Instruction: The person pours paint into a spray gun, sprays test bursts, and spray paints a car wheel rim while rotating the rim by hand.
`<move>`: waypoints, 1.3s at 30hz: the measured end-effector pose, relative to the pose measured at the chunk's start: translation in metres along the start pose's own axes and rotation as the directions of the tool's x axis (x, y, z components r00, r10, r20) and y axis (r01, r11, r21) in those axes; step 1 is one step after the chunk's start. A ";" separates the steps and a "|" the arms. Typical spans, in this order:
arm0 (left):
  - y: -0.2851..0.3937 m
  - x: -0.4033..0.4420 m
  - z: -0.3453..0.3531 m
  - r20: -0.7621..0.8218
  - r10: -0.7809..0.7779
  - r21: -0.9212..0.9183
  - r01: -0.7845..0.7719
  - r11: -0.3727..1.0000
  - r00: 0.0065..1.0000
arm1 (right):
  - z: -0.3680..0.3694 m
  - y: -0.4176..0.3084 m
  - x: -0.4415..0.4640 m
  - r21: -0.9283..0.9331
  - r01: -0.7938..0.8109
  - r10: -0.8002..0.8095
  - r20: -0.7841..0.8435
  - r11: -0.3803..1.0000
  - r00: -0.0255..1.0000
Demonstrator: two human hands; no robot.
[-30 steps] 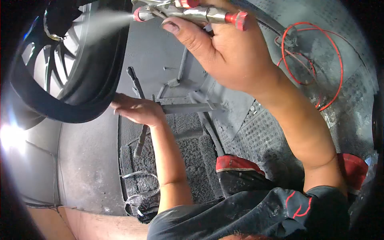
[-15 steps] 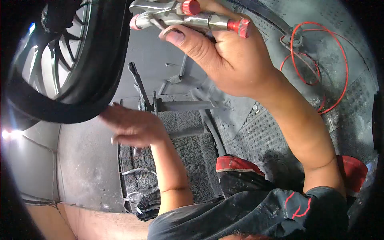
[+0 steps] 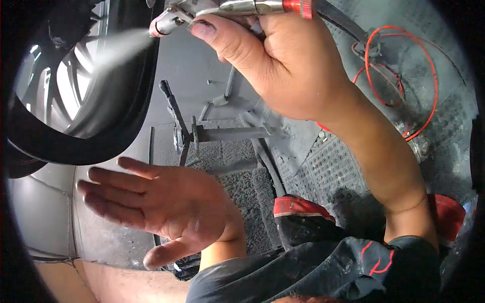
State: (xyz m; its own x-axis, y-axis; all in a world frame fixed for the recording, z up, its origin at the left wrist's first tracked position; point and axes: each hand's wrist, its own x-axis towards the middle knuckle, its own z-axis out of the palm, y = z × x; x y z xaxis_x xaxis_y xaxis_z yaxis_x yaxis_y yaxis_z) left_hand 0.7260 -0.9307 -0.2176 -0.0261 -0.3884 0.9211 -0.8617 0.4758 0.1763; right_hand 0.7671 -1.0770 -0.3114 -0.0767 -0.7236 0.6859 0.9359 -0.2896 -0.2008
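Observation:
My right hand (image 3: 288, 65) is wrapped round a silver spray gun (image 3: 232, 8) with red fittings, at the top of the head view. A pale mist (image 3: 121, 49) fans out leftward from its nozzle onto a dark wheel rim (image 3: 81, 108) with several thin spokes. The upper part of the gun is cut off by the view's edge. Below the rim, my left hand (image 3: 166, 207) is spread with the palm showing, apart from the wheel and holding nothing. Dark dust marks its fingers and palm.
A grey-coated metal stand (image 3: 227, 133) stands behind the hands, above a shaggy dark mat (image 3: 247, 194). A red hose (image 3: 438, 83) lies coiled at the right on the studded floor (image 3: 333, 161). A grey panel (image 3: 108, 222) is at lower left.
The spray gun has moved up and slightly left, and mist now leaves its nozzle. My left hand has left the wheel's lower edge, dropped lower and turned palm up. The wheel has shifted slightly.

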 end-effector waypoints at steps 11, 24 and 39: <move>-0.068 -0.012 -0.071 -0.236 -0.226 0.445 0.312 0.840 0.945 | -0.005 0.000 -0.003 0.047 -0.034 0.033 0.016 0.998 0.999; 0.032 -0.003 -0.015 -0.008 -0.071 -0.263 0.066 0.963 0.997 | 0.002 -0.009 -0.006 0.065 -0.152 0.152 -0.001 0.986 0.988; -0.009 -0.013 -0.018 -0.100 -0.230 0.381 0.251 0.890 0.968 | -0.003 -0.018 0.001 -0.079 -0.086 0.089 0.037 0.993 0.995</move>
State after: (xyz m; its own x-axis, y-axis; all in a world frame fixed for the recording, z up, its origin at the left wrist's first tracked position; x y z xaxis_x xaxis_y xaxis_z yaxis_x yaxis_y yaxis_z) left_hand 0.7433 -0.9156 -0.2246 0.2235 -0.4063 0.8860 -0.9665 0.0254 0.2554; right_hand 0.7492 -1.0747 -0.3097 0.0196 -0.7226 0.6910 0.9087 -0.2753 -0.3137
